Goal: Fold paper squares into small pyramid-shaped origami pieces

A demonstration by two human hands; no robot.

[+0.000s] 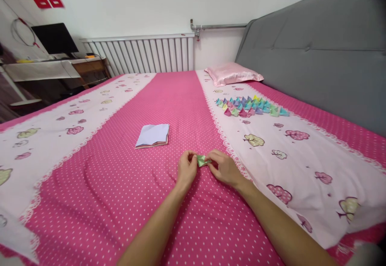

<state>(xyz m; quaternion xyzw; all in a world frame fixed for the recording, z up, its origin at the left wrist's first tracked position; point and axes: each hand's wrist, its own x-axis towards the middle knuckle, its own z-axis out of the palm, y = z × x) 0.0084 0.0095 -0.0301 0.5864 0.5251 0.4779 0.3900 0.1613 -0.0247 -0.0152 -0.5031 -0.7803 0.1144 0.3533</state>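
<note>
A small folded piece of green paper (201, 161) is held between my two hands, just above or on the pink dotted bedspread (120, 185). My left hand (187, 168) pinches its left edge between thumb and fingers. On the other side, my right hand (224, 167) grips the right edge, its fingers covering part of the paper. To the left and farther off lies a stack of square paper sheets (153, 135) with a pale lilac sheet on top. Several small folded paper pieces (249, 106) in blue, green, pink, purple and yellow stand in rows at the right.
A pink satin pillow (232, 73) rests at the far right of the bed, near the grey padded headboard (316, 44). Beyond the bed are a white radiator (144, 53) and, at the left, a desk (45, 69) with a black monitor (55, 38).
</note>
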